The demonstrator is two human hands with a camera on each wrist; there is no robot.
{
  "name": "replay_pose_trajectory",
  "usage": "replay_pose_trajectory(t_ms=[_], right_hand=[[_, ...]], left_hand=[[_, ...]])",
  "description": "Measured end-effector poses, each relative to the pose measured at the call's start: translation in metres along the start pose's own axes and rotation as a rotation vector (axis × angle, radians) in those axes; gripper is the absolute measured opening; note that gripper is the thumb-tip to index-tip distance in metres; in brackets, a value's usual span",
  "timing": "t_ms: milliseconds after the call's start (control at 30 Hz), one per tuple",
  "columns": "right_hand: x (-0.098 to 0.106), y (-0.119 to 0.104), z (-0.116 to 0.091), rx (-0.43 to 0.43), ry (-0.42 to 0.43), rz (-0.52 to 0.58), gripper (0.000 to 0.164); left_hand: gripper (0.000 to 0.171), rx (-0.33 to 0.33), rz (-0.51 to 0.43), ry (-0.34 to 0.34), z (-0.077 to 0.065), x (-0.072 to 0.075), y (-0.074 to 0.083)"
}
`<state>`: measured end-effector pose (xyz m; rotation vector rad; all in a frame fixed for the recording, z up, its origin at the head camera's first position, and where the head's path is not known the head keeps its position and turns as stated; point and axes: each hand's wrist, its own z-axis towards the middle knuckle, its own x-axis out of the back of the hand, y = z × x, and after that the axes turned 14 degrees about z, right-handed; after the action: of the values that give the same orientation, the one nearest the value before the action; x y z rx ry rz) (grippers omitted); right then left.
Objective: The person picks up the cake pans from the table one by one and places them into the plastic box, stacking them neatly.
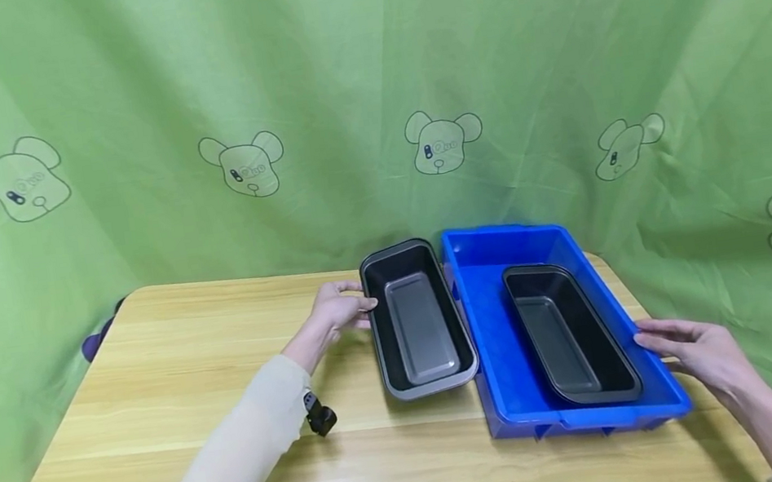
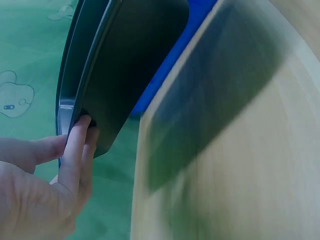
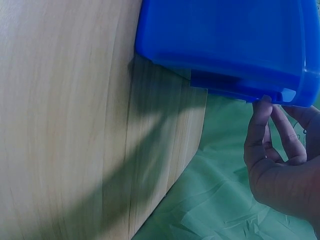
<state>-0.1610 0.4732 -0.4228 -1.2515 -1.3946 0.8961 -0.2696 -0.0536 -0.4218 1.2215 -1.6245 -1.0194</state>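
Note:
A dark loaf pan is held off the table by my left hand, thumb over its left rim and fingers beneath. In the left wrist view the hand pinches the rim, and the pan's underside faces the tabletop. My right hand grips the right rim of a blue plastic bin. A second dark loaf pan lies inside that bin, toward its right side. The right wrist view shows the fingertips at the bin's edge.
The wooden table carries the bin at its right side. A green curtain with printed bear heads hangs behind and around it. A black wrist camera sits on the left sleeve. Something purple shows past the table's far left edge.

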Motion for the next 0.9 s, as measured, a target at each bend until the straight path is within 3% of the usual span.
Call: replay_pose_trajectory(t_ms=[333,900], right_hand=[[0.000,0.002,0.001,-0.013,0.002,-0.042,0.026],[-0.001,0.000,0.003,0.000,-0.016,0.011,0.020]], left_hand=[[0.049,-0.035,-0.011,-0.039,-0.004,-0.008,0.019],[0.051,-0.070,-0.042,-0.072,-0.008,-0.032,0.042]])
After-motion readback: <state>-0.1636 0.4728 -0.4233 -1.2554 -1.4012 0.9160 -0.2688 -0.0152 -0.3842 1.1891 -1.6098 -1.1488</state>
